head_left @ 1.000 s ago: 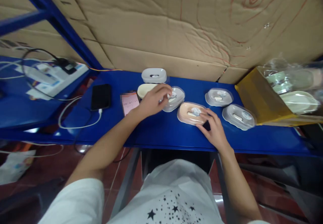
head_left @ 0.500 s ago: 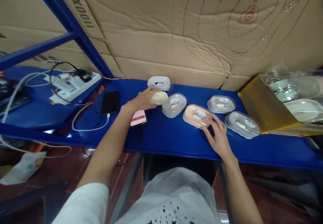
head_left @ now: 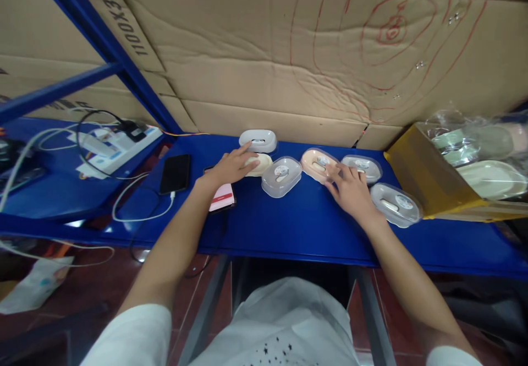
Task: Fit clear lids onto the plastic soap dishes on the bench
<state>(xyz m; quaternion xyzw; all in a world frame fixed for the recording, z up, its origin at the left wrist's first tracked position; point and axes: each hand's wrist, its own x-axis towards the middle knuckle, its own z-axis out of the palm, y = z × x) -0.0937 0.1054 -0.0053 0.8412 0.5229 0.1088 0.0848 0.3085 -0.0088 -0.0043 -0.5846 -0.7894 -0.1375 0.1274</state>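
My left hand (head_left: pixel 233 167) lies with its fingers spread on a cream oval plastic dish (head_left: pixel 264 163), partly covering it. Behind those fingers stands a white oval dish (head_left: pixel 258 141), and a grey one with a clear cover (head_left: pixel 282 176) sits just right of the cream dish. With fingers apart, my right hand (head_left: pixel 351 191) rests its fingertips on the near right edge of a peach oval dish (head_left: pixel 317 163) under a clear cover. Partly behind that hand is a grey covered dish (head_left: pixel 367 168). Another grey covered dish (head_left: pixel 396 205) lies to its right.
A taped cardboard box (head_left: pixel 429 173) at the right holds several wrapped dishes. Left of my left hand lie a pink-and-black item (head_left: pixel 223 196) and a black phone (head_left: pixel 175 173) on a white cable. A power strip (head_left: pixel 119 154) sits farther left. Cardboard (head_left: pixel 231 80) backs the blue table (head_left: pixel 280 231).
The peach dish has slid away from me, toward the back, with my right hand following it. My left hand stays at the cream dish, its fingers reaching farther over it.
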